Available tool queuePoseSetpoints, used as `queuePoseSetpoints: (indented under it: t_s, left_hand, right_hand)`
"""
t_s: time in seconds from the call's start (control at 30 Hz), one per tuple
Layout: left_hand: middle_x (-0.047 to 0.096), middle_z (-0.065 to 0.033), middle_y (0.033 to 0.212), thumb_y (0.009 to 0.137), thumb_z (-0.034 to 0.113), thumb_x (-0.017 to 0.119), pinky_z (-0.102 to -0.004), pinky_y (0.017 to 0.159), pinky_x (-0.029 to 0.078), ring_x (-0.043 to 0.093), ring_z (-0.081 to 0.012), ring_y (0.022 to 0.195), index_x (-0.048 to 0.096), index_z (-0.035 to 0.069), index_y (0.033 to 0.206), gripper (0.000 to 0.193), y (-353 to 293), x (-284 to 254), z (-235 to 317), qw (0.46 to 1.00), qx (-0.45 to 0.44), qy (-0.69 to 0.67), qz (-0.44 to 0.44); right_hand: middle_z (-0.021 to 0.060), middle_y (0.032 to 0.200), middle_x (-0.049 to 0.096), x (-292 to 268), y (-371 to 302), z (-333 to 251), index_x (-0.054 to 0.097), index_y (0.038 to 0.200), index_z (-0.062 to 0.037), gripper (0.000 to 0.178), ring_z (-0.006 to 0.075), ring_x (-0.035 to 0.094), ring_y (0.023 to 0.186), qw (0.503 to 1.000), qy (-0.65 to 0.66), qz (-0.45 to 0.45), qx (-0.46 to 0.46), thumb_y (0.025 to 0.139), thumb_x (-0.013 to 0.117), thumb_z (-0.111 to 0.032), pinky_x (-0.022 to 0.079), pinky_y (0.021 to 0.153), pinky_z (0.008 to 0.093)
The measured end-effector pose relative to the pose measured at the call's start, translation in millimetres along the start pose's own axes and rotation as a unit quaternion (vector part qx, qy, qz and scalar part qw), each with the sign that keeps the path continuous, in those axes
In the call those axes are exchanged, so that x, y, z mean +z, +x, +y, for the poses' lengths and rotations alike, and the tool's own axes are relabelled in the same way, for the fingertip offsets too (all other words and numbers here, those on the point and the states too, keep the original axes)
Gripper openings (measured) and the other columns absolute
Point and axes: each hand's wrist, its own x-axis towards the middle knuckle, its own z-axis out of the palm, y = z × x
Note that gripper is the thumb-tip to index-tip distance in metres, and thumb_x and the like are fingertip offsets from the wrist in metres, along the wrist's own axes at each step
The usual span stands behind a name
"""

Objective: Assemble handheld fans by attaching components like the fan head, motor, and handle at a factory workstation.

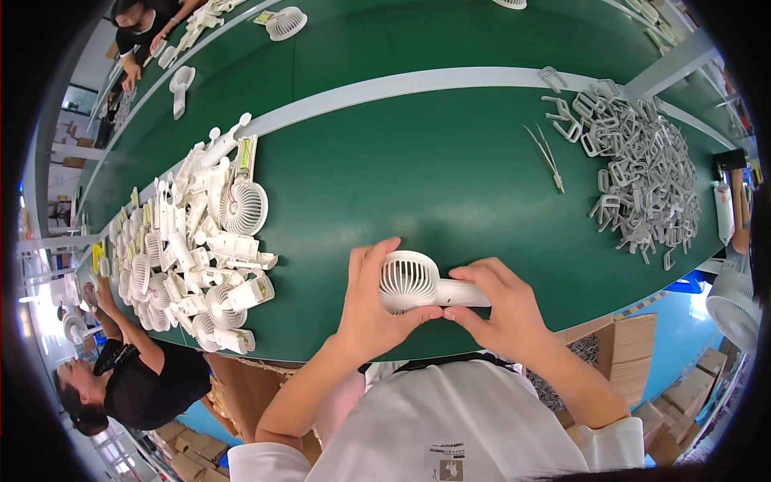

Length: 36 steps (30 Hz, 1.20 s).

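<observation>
Between my two hands is a white handheld fan, lying sideways just over the near edge of the green table. My left hand is closed round the fan's slotted round head, thumb along its lower rim. My right hand grips the handle, which points to the right, with thumb and fingers on opposite sides. The fan's far side is hidden. To the left lies a big heap of white fan parts, some with slotted heads and open handles. Far right is a pile of small grey plastic loops.
Metal tweezers lie left of the grey pile. A pale rail crosses the green table behind my hands. Another person works at the left, one more at the far left. Cardboard boxes stand below the right edge.
</observation>
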Motion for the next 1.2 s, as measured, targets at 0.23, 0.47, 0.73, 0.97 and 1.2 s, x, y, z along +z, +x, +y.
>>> queuePoseSetpoints:
  t_s: [0.23,0.47,0.73,0.97,1.2]
  left_hand:
    - [0.046,-0.0125,0.121,0.062,0.014,0.096,-0.0387,0.091,0.045,0.05,-0.0279,0.105,0.046,0.006,0.134,0.088,-9.6,3.6,-8.5,0.997,0.074,-0.005,0.036]
    - [0.051,-0.0144,0.112,0.066,0.008,0.091,-0.0355,0.08,0.044,0.049,-0.0266,0.095,0.048,0.002,0.131,0.078,-12.9,6.1,-3.8,0.996,0.089,-0.002,0.026]
    - [0.065,-0.0148,0.113,0.092,0.021,0.074,-0.0344,0.088,0.05,0.064,-0.0242,0.102,0.062,0.003,0.131,0.045,27.8,-20.3,13.2,0.984,0.017,-0.153,-0.087]
    - [0.069,-0.0128,0.097,0.101,0.018,0.061,-0.0295,0.068,0.05,0.065,-0.0175,0.078,0.07,-0.001,0.112,0.024,35.6,-29.6,43.8,0.981,-0.05,-0.171,-0.08]
    - [0.071,-0.0142,0.097,0.099,0.019,0.064,-0.0311,0.07,0.052,0.067,-0.0215,0.078,0.068,-0.001,0.113,0.025,37.5,-30.3,36.0,0.981,-0.063,-0.162,-0.083]
  right_hand:
    - [0.0162,0.108,0.072,12.6,-2.8,4.0,0.069,0.112,-0.0014,0.036,0.0326,0.07,0.091,0.998,-0.046,0.022,-0.038,0.082,0.082,-0.018,0.056,0.076,0.0383]
    - [0.0164,0.094,0.073,8.5,0.5,-3.5,0.072,0.103,-0.0007,0.029,0.0335,0.07,0.081,0.999,-0.03,0.013,0.018,0.081,0.083,-0.017,0.055,0.071,0.0372]
    - [-0.0001,0.075,0.067,-32.1,14.2,-3.7,0.074,0.1,0.0036,0.032,0.0027,0.054,0.066,0.899,0.31,-0.146,0.274,0.096,0.073,-0.028,0.042,0.056,0.0223]
    - [0.0107,0.086,0.073,-44.9,6.8,-7.8,0.072,0.102,0.004,0.036,0.013,0.068,0.067,0.87,0.33,-0.181,0.318,0.099,0.067,-0.032,0.052,0.055,0.0252]
    - [0.0068,0.084,0.072,-44.3,13.6,-15.4,0.072,0.104,0.0037,0.038,0.0093,0.065,0.071,0.867,0.339,-0.193,0.31,0.102,0.064,-0.034,0.051,0.063,0.023]
